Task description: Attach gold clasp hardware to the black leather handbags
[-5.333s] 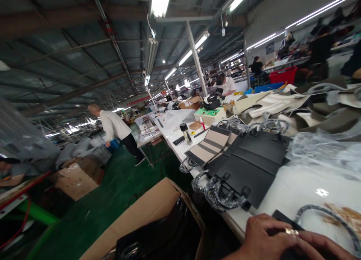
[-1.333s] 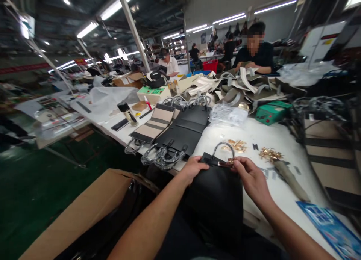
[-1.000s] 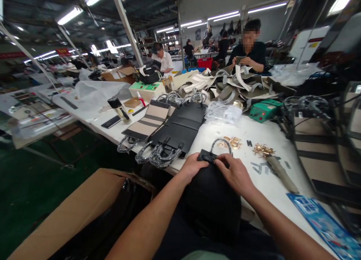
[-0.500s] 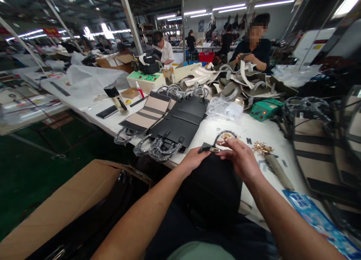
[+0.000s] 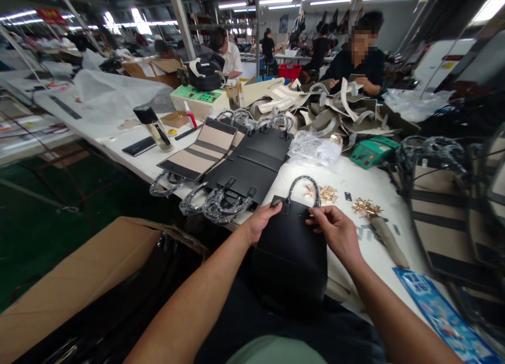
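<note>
A black handbag [image 5: 294, 253] stands upright in front of me at the table's edge, its front panel facing me. Its arched handle [image 5: 303, 179] is wrapped in clear plastic. My left hand [image 5: 260, 224] grips the bag's upper left corner, thumb on top. With bent fingers my right hand [image 5: 335, 230] pinches the upper right edge by the handle's base; whether a small part is also between the fingertips is hidden. Beyond the bag lie small gold-coloured metal pieces [image 5: 323, 194]. A second gold pile [image 5: 366, 207] is farther right, near a small black plate [image 5: 347, 196].
Flat black bag pieces [image 5: 252, 161] with wrapped handles lie left of centre. A green box device [image 5: 374, 152] and clear plastic [image 5: 315, 148] sit beyond. Beige-lined pieces [image 5: 442, 211] are stacked right. A cardboard box [image 5: 79, 280] stands lower left. A co-worker [image 5: 363, 59] sits opposite.
The handbag's top has tipped away from me, so its front panel and handle now show. My right hand has moved slightly down; the gold clasp-like piece between my hands is no longer visible.
</note>
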The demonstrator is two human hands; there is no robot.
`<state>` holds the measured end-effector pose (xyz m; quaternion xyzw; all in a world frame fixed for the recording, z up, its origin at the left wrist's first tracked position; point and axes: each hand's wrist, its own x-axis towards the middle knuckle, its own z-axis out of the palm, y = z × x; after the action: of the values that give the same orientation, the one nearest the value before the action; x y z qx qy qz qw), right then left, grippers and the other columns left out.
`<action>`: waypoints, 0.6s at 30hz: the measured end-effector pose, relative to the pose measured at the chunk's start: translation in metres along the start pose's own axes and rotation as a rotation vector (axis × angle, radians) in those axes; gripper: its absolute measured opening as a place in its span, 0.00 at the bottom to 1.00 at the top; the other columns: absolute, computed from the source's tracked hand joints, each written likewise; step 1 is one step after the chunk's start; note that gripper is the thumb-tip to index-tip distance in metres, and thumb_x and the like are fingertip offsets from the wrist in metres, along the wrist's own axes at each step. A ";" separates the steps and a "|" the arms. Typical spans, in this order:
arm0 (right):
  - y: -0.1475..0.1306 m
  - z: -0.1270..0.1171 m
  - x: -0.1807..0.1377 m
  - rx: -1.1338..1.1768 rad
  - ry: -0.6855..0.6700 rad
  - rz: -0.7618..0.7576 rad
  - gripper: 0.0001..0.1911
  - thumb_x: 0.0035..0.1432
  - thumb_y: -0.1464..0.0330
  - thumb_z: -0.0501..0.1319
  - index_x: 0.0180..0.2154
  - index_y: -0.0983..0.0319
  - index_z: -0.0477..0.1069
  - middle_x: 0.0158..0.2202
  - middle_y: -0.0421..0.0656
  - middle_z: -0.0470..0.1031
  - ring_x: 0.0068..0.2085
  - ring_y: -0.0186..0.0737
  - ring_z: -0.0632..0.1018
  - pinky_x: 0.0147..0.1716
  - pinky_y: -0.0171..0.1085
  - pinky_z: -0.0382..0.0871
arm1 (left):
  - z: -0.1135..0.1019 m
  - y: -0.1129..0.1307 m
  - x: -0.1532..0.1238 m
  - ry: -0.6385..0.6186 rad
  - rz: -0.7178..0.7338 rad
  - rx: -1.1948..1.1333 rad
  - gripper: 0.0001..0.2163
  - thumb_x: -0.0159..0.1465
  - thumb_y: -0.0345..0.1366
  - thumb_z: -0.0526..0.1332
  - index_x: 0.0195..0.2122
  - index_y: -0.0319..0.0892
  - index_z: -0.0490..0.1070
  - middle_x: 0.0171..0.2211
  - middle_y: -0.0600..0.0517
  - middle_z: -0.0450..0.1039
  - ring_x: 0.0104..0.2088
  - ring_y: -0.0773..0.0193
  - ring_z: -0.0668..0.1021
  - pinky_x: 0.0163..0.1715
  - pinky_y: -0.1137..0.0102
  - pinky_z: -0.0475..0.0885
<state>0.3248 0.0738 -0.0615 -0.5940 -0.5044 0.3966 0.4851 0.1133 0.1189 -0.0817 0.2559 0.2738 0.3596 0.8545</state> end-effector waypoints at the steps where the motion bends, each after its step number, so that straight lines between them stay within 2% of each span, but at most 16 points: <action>1: 0.001 0.001 0.001 -0.020 0.004 -0.005 0.20 0.59 0.51 0.64 0.39 0.62 0.76 0.31 0.45 0.80 0.33 0.43 0.81 0.29 0.38 0.75 | -0.002 0.000 0.001 0.008 -0.008 0.002 0.18 0.63 0.41 0.66 0.51 0.37 0.73 0.42 0.41 0.81 0.39 0.54 0.83 0.47 0.60 0.75; 7: 0.008 -0.005 0.003 -0.076 -0.074 -0.025 0.19 0.55 0.53 0.68 0.41 0.59 0.79 0.34 0.44 0.81 0.33 0.42 0.78 0.37 0.41 0.73 | -0.009 -0.001 0.009 0.047 -0.056 0.034 0.20 0.63 0.46 0.65 0.47 0.35 0.76 0.39 0.39 0.81 0.38 0.53 0.83 0.45 0.62 0.76; 12: 0.006 -0.011 0.005 -0.138 -0.167 -0.028 0.19 0.54 0.54 0.68 0.44 0.57 0.79 0.44 0.44 0.81 0.45 0.46 0.79 0.49 0.45 0.72 | -0.013 -0.004 0.014 0.013 -0.022 0.010 0.20 0.60 0.46 0.68 0.48 0.36 0.76 0.40 0.41 0.81 0.40 0.53 0.83 0.49 0.61 0.74; 16: 0.000 -0.007 0.006 -0.126 -0.176 -0.033 0.28 0.53 0.57 0.69 0.54 0.57 0.70 0.44 0.45 0.80 0.44 0.45 0.80 0.48 0.45 0.74 | -0.015 -0.006 0.015 0.006 0.002 0.002 0.21 0.60 0.47 0.68 0.48 0.36 0.76 0.41 0.41 0.81 0.40 0.53 0.83 0.50 0.60 0.73; 18: -0.004 -0.004 0.006 -0.181 -0.171 -0.058 0.27 0.53 0.57 0.69 0.53 0.57 0.69 0.43 0.45 0.80 0.43 0.45 0.80 0.46 0.44 0.74 | -0.015 -0.007 0.014 0.002 0.011 -0.003 0.21 0.60 0.47 0.68 0.48 0.36 0.76 0.41 0.41 0.81 0.40 0.53 0.83 0.50 0.59 0.73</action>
<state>0.3294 0.0791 -0.0567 -0.5845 -0.5945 0.3848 0.3960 0.1152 0.1291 -0.1009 0.2556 0.2729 0.3649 0.8527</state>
